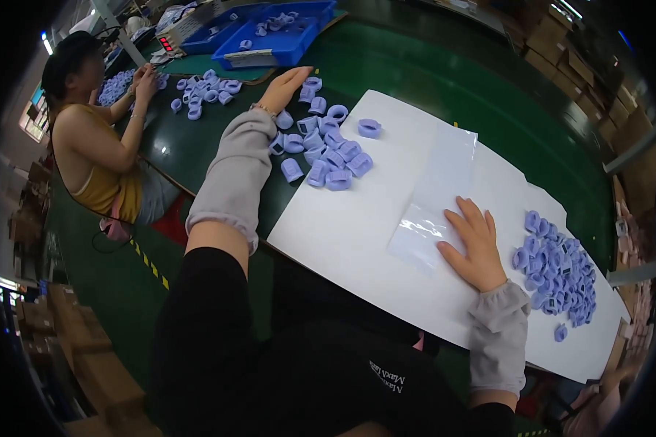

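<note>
My left hand [283, 89] reaches to the far side of a loose heap of small lavender ring-shaped plastic pieces [333, 156]. Its fingers are stretched out and it holds nothing that I can see. Some of the pieces show a small dark window. One lavender piece [369, 129] lies slightly apart, on the white sheet [342, 222] that covers much of the table. My right hand [477, 244] rests with fingers spread on a clear plastic bag [419, 229], which lies on the sheet. Beneath the palm, part of the bag is hidden.
A larger lavender pile [557, 269] sits at the right end of the sheet. Farther left, a co-worker [98, 138] handles something small beside more such pieces [208, 89]. Blue bins [270, 47] stand at the back, near a device with a red display [166, 44].
</note>
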`<state>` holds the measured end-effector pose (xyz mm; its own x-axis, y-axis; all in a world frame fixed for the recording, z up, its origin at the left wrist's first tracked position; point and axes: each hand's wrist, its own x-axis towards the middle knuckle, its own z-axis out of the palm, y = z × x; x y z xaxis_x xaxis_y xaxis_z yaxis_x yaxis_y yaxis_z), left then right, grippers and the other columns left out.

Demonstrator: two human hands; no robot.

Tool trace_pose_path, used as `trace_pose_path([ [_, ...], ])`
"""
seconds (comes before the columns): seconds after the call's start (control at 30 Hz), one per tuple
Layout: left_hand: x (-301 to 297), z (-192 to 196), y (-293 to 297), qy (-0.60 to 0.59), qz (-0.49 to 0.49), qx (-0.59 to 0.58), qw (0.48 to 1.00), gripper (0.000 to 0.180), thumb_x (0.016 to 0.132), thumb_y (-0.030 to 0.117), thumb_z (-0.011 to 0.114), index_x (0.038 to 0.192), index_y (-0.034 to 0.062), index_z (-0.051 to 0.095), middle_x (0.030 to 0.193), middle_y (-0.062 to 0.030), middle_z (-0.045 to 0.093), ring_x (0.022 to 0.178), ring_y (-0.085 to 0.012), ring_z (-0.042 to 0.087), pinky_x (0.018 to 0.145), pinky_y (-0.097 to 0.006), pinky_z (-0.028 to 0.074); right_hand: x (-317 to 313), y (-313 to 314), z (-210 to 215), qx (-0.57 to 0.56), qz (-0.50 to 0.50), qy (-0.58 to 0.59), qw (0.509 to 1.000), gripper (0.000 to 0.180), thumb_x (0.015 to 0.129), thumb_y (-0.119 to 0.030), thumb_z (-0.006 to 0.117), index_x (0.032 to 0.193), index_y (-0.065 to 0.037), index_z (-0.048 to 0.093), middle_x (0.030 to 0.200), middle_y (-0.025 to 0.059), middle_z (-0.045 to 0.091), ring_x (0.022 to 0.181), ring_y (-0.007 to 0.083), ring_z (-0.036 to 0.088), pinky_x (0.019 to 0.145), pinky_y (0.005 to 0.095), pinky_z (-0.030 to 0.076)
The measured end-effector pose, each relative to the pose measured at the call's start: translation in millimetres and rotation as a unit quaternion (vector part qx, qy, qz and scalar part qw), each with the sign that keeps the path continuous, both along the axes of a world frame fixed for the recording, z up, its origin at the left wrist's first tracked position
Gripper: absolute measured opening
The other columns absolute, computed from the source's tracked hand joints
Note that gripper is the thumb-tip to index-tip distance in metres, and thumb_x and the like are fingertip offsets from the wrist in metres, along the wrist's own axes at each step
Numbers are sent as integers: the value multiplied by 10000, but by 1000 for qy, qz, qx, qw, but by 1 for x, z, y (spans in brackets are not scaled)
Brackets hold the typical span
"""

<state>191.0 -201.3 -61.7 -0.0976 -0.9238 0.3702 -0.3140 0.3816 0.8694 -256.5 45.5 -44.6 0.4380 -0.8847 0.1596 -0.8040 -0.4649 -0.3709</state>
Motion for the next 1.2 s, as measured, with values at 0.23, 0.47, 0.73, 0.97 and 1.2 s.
trace_pose_path([
  [0.23,-93,30,9,-10,-145,183,972,477,932,440,486,1033,20,690,982,-68,684,946,-140,580,875,-255,404,-6,0,0,-8,-8,15,1000,531,780,-274,659,1264,-104,522,1418,139,384,1342,319,309,1102,508,162],
  [0.47,-173,35,25,2,-395,233,889,481,968,354,423,1117,-62,613,1061,-175,646,983,-193,607,929,-260,429,-5,-1,4,-11,-8,25,1000,526,760,-259,662,1247,-103,538,1407,142,397,1333,331,321,1098,518,175],
  [0.73,-177,87,90,-303,-333,-51,891,291,819,334,680,889,52,665,859,-68,615,804,-182,576,745,-308,454,-18,2,0,-33,-30,10,999,496,759,-247,659,1213,-76,559,1393,158,416,1314,348,348,1093,525,194],
  [0.97,-170,56,183,-426,-198,-236,851,173,788,187,675,860,30,665,795,-111,589,776,-244,581,688,-345,458,-13,0,4,-119,-31,-69,990,494,757,-141,686,1219,-37,544,1355,154,458,1214,345,452,1036,436,318],
  [1.2,-248,55,202,-67,-262,97,958,209,839,59,588,1025,-16,648,831,-54,653,727,-79,593,620,-214,460,5,12,5,-90,46,-307,946,568,708,-18,718,1240,-20,518,1116,132,530,922,226,523,808,310,441],
])
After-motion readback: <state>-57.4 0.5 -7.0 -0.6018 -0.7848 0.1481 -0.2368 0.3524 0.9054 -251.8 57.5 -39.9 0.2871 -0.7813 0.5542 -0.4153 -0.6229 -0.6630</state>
